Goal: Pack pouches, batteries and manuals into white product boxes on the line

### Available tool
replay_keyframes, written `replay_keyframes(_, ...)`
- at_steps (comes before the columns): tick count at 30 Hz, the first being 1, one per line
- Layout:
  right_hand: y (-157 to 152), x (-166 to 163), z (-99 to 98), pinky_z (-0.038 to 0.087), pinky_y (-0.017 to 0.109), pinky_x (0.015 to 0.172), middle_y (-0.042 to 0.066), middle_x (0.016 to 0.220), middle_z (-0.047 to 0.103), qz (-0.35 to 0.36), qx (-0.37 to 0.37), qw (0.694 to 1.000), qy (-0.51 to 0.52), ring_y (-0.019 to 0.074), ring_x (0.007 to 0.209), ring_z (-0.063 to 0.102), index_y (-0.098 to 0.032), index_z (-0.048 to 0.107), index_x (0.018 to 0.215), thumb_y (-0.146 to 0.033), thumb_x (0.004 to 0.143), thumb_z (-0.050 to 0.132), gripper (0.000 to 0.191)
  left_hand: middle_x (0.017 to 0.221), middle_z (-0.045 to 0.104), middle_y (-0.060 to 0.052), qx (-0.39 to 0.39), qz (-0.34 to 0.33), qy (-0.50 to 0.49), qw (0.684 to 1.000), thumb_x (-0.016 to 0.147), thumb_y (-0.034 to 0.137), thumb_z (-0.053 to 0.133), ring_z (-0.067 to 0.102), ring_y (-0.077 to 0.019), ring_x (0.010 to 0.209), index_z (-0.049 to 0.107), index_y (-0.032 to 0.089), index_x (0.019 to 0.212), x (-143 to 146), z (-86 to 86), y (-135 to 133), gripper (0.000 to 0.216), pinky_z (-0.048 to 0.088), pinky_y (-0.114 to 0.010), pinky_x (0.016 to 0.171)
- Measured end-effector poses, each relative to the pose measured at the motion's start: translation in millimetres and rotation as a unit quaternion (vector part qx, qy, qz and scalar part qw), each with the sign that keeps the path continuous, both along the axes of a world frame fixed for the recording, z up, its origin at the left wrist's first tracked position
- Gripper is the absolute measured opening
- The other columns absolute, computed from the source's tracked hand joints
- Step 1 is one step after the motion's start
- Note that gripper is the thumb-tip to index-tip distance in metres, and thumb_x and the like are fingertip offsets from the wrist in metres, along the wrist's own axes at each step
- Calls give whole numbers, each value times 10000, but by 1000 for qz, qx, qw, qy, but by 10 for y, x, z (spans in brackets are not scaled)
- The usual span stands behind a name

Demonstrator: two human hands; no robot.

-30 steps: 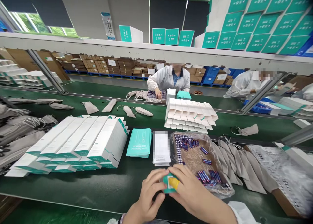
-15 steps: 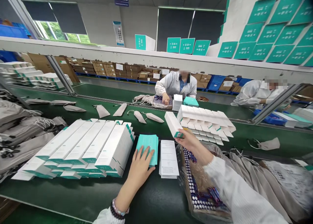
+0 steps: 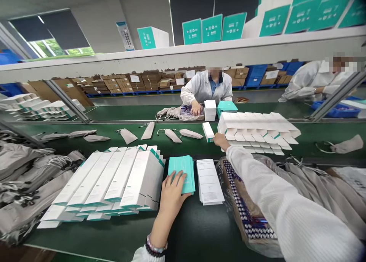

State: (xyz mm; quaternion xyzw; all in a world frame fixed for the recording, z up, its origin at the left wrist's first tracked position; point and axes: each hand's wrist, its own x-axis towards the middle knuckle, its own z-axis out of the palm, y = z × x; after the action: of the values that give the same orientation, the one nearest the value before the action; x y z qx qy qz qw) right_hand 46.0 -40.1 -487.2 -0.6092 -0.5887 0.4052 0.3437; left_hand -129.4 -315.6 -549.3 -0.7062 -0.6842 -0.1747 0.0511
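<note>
My left hand [image 3: 174, 195] rests with spread fingers on a stack of teal booklets [image 3: 183, 170]. Just right of that stack are white printed leaflets [image 3: 210, 181]. Farther out, my right hand [image 3: 221, 141] has its fingers closed at the near right corner of a slim white box [image 3: 208, 131] with a teal end, low over the green belt; part of the fingers is hidden. Open-ended white cartons [image 3: 254, 127] are stacked beside that hand. Beneath my right forearm sits a plastic-lined tray of batteries [image 3: 238, 201].
White-and-teal cartons [image 3: 105, 182] are stacked at the left. Grey drawstring pouches [image 3: 127, 136] lie along the belt, with heaps of pouches [image 3: 23, 178] on both sides. A shelf beam [image 3: 171, 56] crosses above, carrying teal-ended boxes. Two people in white coats [image 3: 206, 87] work opposite.
My right hand has reached farther out and lowered the slim white box towards the belt. My left hand stays on the teal booklets. The camera view has tilted and shifted.
</note>
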Motion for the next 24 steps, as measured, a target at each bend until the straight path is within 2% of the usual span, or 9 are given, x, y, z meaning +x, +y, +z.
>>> replay_keyframes(4, -306, 57, -34, 527, 457, 924, 100, 1225, 630, 106, 50, 991, -61, 239, 1074, 632, -145, 620, 1185, -311, 939, 647, 298, 1403, 615, -88, -19, -14, -3, 1000, 805, 287, 766, 514, -385, 1317, 527, 254, 1335, -47, 31, 7, 582, 472, -551, 1004)
replay_keyframes(7, -816, 84, -9, 518, 375, 867, 58, 991, 712, 227, 87, 967, -72, 202, 907, 667, -159, 704, 1021, -211, 931, 615, 137, 1431, 595, -85, -33, -23, -6, 999, 836, 301, 736, 501, -379, 1339, 523, 250, 1352, -36, 73, -33, 560, 457, -568, 1033)
replay_keyframes(10, -1361, 195, 52, 495, 315, 771, 33, 875, 730, 327, 116, 935, -70, 192, 790, 662, -204, 743, 948, -169, 923, 552, 195, 1421, 606, -84, -44, -27, -17, 999, 877, 302, 689, 501, -376, 1349, 536, 251, 1354, -2, 119, -130, 503, 400, -623, 1081)
replay_keyframes(14, -1796, 419, 113, 478, 333, 753, 58, 908, 725, 378, 127, 914, -81, 220, 826, 655, -199, 727, 963, -209, 950, 496, 232, 1381, 640, -73, -46, -41, -56, 997, 940, 220, 582, 533, -354, 1330, 554, 267, 1353, 36, 198, -316, 416, 363, -654, 1099)
replay_keyframes(16, -1905, 516, 104, 478, 350, 767, 77, 935, 715, 386, 123, 910, -90, 232, 855, 654, -185, 716, 976, -229, 967, 468, 252, 1339, 672, -67, -8, -57, -92, 994, 960, 129, 491, 594, -313, 1273, 565, 276, 1346, 56, 260, -441, 419, 361, -623, 1112)
replay_keyframes(18, -1995, 601, 62, 485, 364, 781, 88, 977, 695, 385, 106, 913, -83, 233, 867, 646, -182, 691, 1078, -265, 978, 460, 265, 1247, 725, -50, 63, -73, -158, 983, 940, 56, 456, 648, -269, 1197, 614, 293, 1284, 93, 340, -598, 447, 357, -572, 1128)
replay_keyframes(20, -2090, 684, -2, 486, 393, 847, 99, 1071, 662, 355, 76, 930, -58, 236, 936, 632, -191, 599, 1266, -322, 983, 470, 337, 1094, 772, -26, 135, -82, -277, 948, 915, 49, 497, 674, -251, 1122, 689, 309, 1123, 153, 427, -770, 384, 357, -543, 1134)
replay_keyframes(22, -2198, 765, -65, 458, 428, 949, 113, 1188, 613, 320, 25, 947, -3, 245, 1067, 600, -209, 468, 1401, -377, 981, 491, 453, 920, 772, -14, 171, -88, -434, 880, 906, 122, 573, 676, -259, 1056, 721, 304, 877, 237, 499, -916, 236, 365, -546, 1128)
replay_keyframes(24, -2319, 829, -103, 426, 435, 1017, 117, 1286, 573, 344, -53, 933, 94, 245, 1180, 562, -232, 420, 1424, -416, 972, 523, 499, 823, 746, -30, 154, -89, -569, 803, 891, 238, 649, 664, -280, 1028, 697, 276, 678, 340, 537, -993, 221, 373, -557, 1118)
